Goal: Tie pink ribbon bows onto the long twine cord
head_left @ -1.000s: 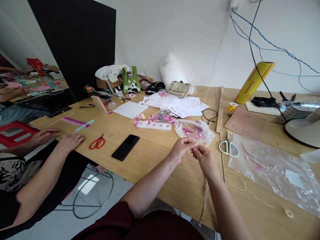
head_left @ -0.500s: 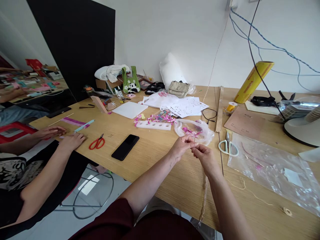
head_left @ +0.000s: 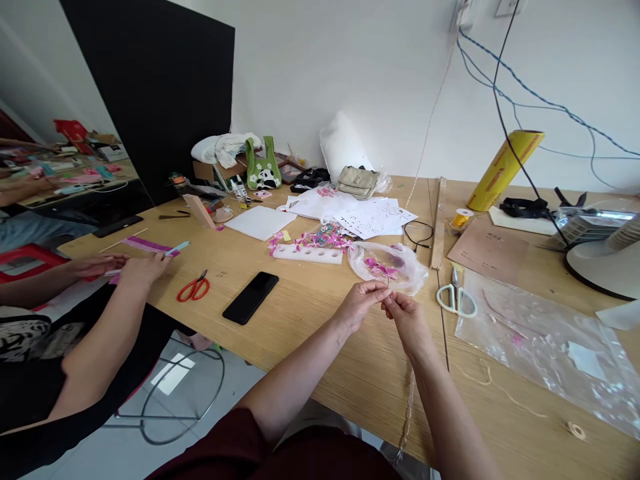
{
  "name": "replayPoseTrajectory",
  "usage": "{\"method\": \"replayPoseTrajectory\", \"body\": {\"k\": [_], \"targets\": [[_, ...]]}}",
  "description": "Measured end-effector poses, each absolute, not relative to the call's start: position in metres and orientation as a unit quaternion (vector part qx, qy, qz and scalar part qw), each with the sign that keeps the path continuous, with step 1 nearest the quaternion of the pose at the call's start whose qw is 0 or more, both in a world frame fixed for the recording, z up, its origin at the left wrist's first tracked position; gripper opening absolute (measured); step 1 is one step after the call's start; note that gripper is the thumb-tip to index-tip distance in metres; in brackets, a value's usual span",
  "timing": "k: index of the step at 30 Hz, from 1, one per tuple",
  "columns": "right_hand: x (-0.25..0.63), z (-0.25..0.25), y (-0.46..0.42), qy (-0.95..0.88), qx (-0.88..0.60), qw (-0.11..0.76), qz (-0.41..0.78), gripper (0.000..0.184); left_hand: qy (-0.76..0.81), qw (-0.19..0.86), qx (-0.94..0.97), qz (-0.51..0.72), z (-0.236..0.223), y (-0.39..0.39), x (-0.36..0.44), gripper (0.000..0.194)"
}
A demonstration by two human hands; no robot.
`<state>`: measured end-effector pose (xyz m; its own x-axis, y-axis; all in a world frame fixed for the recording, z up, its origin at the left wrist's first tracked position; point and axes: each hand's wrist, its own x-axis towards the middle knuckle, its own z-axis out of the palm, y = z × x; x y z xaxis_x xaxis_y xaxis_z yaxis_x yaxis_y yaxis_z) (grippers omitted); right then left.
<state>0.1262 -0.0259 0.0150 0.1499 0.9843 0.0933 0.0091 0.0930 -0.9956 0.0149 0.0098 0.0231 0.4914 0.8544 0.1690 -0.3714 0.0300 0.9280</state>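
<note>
My left hand (head_left: 364, 303) and my right hand (head_left: 406, 317) meet above the table, fingertips pinched together and almost touching. What they pinch is too small to make out; a thin dark strand shows just above the fingertips. Right behind them lies a clear plastic bag (head_left: 415, 270) with pink flowers (head_left: 381, 269) in it. A white foam block (head_left: 307, 254) with round holes stands to the left, more pink blossoms along its back edge. White-handled scissors (head_left: 456, 301) lie to the right of my right hand. Below my right wrist a braided cord (head_left: 408, 417) hangs over the table edge.
A black phone (head_left: 251, 297) and red-handled scissors (head_left: 193, 287) lie on the left. A co-worker's hand (head_left: 143, 270) works near a purple strip (head_left: 150, 245). To the right are a flat plastic bag (head_left: 540, 347), a yellow roll (head_left: 506, 170) and a white lamp base (head_left: 607, 260).
My hands keep their pinch and have shifted only slightly. The co-worker's near hand has moved up onto the light-blue strip. The whole view has tipped a little.
</note>
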Motion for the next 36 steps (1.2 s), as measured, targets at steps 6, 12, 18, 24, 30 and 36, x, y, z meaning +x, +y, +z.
{"method": "replayPoseTrajectory", "body": {"k": [6, 12, 18, 24, 30, 36], "targets": [[0.119, 0.007, -0.023, -0.503, -0.528, 0.543, 0.417, 0.026, 0.236, 0.658, 0.532, 0.478, 0.019, 0.01, 0.013, 0.027], [0.126, 0.013, -0.029, -0.529, -0.517, 0.514, 0.433, 0.028, 0.277, 0.615, 0.543, 0.501, 0.017, 0.013, 0.008, 0.025], [0.141, 0.02, -0.035, -0.517, -0.547, 0.575, 0.32, 0.026, 0.308, 0.539, 0.582, 0.525, 0.013, 0.014, 0.007, 0.025], [0.122, 0.027, -0.03, -0.489, -0.463, 0.65, 0.351, 0.018, 0.309, 0.441, 0.643, 0.544, 0.015, 0.005, 0.011, 0.019], [0.124, 0.024, -0.026, -0.455, -0.443, 0.669, 0.386, 0.016, 0.323, 0.445, 0.642, 0.534, 0.019, -0.002, 0.014, 0.018], [0.136, 0.032, -0.012, -0.404, -0.402, 0.663, 0.486, 0.024, 0.284, 0.613, 0.525, 0.518, 0.022, -0.003, 0.017, 0.026]]}}
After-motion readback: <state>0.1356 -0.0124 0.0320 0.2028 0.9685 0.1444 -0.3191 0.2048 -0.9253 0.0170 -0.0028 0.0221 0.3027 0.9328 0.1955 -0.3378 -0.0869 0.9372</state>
